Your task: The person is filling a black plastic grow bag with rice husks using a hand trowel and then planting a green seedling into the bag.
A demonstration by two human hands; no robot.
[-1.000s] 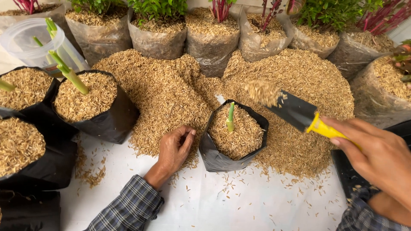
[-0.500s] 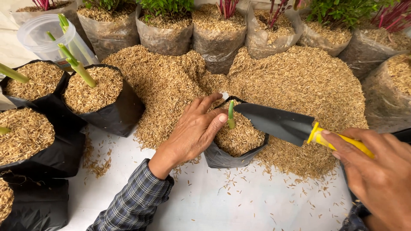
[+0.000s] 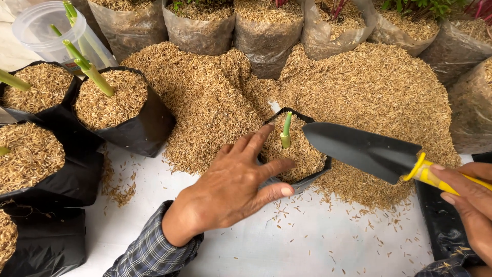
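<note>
My left hand (image 3: 233, 187) has its fingers spread over the near side of a small black grow bag (image 3: 312, 177), and it holds nothing. The bag is filled with rice husk and has a short green cutting (image 3: 286, 131) standing in it. My right hand (image 3: 469, 200) grips the yellow handle of a black trowel (image 3: 366, 150). The empty blade hovers just right of the cutting, above the bag's rim.
A big heap of rice husk (image 3: 359, 87) lies behind the bag on a white sheet (image 3: 287, 241). Filled black bags with cuttings (image 3: 110, 100) stand at left beside a clear plastic tub (image 3: 48, 33). Grey bags of plants (image 3: 197, 28) line the back.
The trowel tipped its husk into the bag and now hovers empty. My left hand moved from the sheet to the bag, then slid over its near side.
</note>
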